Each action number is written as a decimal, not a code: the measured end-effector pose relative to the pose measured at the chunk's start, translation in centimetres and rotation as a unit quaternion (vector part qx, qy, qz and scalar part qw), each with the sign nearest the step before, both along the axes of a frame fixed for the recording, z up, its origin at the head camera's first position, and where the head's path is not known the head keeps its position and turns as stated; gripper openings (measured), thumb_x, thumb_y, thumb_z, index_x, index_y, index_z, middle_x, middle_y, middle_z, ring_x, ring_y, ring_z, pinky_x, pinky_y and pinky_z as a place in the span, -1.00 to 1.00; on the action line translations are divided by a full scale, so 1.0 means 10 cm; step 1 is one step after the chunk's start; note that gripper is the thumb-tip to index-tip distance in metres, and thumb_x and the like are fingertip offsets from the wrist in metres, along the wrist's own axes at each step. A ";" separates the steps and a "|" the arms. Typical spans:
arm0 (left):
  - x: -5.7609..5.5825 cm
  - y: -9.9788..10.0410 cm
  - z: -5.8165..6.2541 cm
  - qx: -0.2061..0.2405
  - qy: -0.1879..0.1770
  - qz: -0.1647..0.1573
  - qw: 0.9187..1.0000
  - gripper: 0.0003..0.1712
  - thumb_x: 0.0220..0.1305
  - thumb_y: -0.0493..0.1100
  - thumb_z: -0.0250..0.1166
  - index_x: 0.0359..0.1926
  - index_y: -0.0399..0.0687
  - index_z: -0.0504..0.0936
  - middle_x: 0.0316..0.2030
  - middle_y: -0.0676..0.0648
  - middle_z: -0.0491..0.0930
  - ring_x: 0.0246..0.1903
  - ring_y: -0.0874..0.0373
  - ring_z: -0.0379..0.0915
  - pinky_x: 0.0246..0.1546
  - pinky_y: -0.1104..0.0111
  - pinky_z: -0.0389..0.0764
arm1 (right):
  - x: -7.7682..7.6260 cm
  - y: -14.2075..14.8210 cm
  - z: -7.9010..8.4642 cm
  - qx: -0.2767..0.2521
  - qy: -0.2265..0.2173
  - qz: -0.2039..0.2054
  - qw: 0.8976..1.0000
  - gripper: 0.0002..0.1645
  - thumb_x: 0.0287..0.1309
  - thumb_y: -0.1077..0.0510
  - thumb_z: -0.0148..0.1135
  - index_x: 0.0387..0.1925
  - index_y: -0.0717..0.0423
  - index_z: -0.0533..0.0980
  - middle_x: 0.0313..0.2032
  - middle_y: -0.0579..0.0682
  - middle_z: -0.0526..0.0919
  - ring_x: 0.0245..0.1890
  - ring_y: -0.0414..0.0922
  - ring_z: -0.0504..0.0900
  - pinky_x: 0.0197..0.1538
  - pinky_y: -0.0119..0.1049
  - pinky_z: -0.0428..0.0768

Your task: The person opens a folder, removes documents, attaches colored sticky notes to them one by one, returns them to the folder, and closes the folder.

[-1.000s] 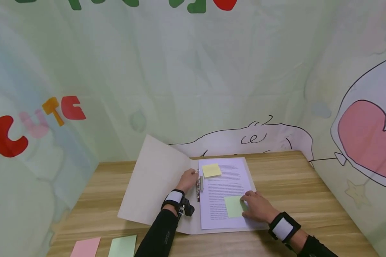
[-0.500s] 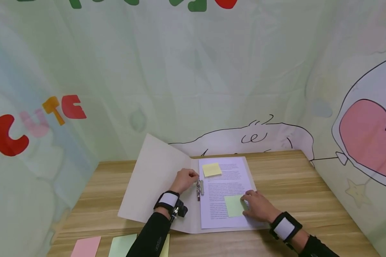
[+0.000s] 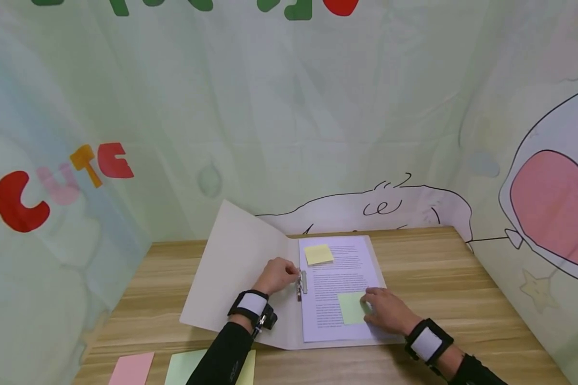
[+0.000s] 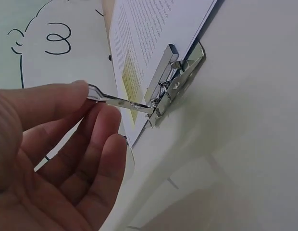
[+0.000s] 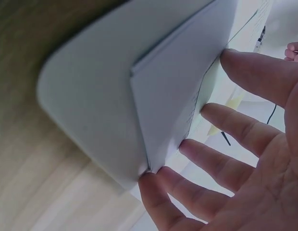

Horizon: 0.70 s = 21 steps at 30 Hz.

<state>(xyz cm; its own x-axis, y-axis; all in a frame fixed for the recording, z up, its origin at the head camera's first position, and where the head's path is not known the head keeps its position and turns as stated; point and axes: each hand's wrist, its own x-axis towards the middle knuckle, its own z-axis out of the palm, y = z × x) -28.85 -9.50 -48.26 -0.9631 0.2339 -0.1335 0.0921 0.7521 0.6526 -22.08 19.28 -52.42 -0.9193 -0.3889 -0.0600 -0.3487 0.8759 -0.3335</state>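
Observation:
An open white folder (image 3: 241,267) lies on the table with a stack of printed sheets (image 3: 339,275) against its right half. At its spine sits a metal lever clip (image 3: 302,283). My left hand (image 3: 276,275) pinches the clip's lever (image 4: 122,102) between thumb and forefinger; in the left wrist view the lever sticks out from the clip toward the fingers. My right hand (image 3: 387,310) rests its fingertips on the sheets, at the right edge of a green sticky note (image 3: 350,308). In the right wrist view the fingers (image 5: 223,166) reach fairly straight to the paper's edge.
A yellow sticky note (image 3: 319,254) is on the top sheet's upper left. Pink (image 3: 132,369), green (image 3: 185,366) and yellow (image 3: 247,369) paper squares lie along the table's front, partly behind the left sleeve. A printed cloth backdrop (image 3: 289,117) rises behind the table (image 3: 414,267).
My left hand has shifted a little left and then down by the clip, its forearm swinging left and uncovering the yellow square. The right hand has stayed in place.

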 end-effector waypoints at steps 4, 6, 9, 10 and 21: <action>0.01 0.00 0.00 -0.007 0.009 -0.007 1.000 -0.95 0.13 -0.25 0.35 -0.40 -0.14 0.73 -0.45 0.02 0.61 -0.46 0.16 0.39 -0.49 0.39 0.41 | 0.00 0.00 0.00 0.004 0.005 0.003 1.000 -0.62 -0.07 0.14 0.44 -0.17 0.20 0.60 0.02 0.27 0.54 0.11 0.22 0.44 0.19 0.12 0.29; 0.02 -0.01 -0.01 -0.009 0.011 -0.008 1.000 -0.95 0.11 -0.25 0.37 -0.41 -0.14 0.74 -0.44 0.02 0.62 -0.47 0.16 0.39 -0.50 0.39 0.39 | 0.00 -0.01 0.00 0.006 0.005 0.005 1.000 -0.63 -0.06 0.14 0.43 -0.17 0.20 0.60 0.02 0.26 0.54 0.10 0.22 0.44 0.18 0.13 0.30; 0.03 -0.02 -0.02 -0.019 0.001 -0.005 1.000 -0.93 0.10 -0.21 0.38 -0.42 -0.12 0.75 -0.43 0.02 0.61 -0.47 0.15 0.37 -0.51 0.39 0.36 | 0.00 -0.01 0.00 0.009 0.006 0.011 1.000 -0.63 -0.05 0.14 0.43 -0.16 0.20 0.60 0.02 0.26 0.54 0.09 0.24 0.45 0.17 0.13 0.31; 0.03 -0.02 -0.03 -0.025 -0.004 -0.005 1.000 -0.92 0.10 -0.19 0.38 -0.42 -0.11 0.75 -0.43 0.03 0.60 -0.47 0.16 0.36 -0.52 0.40 0.34 | 0.00 -0.01 0.00 0.009 0.006 0.014 1.000 -0.63 -0.04 0.14 0.43 -0.17 0.20 0.60 0.01 0.26 0.54 0.08 0.24 0.45 0.16 0.13 0.32; 0.07 -0.04 -0.03 -0.090 0.002 -0.075 0.993 -0.76 0.13 -0.25 0.25 -0.64 -0.10 0.68 -0.75 0.06 0.21 -0.68 0.21 0.18 -0.65 0.43 0.15 | 0.03 -0.01 -0.01 0.018 0.009 0.015 1.000 -0.63 -0.03 0.12 0.42 -0.15 0.19 0.60 0.03 0.24 0.54 0.08 0.24 0.44 0.12 0.13 0.37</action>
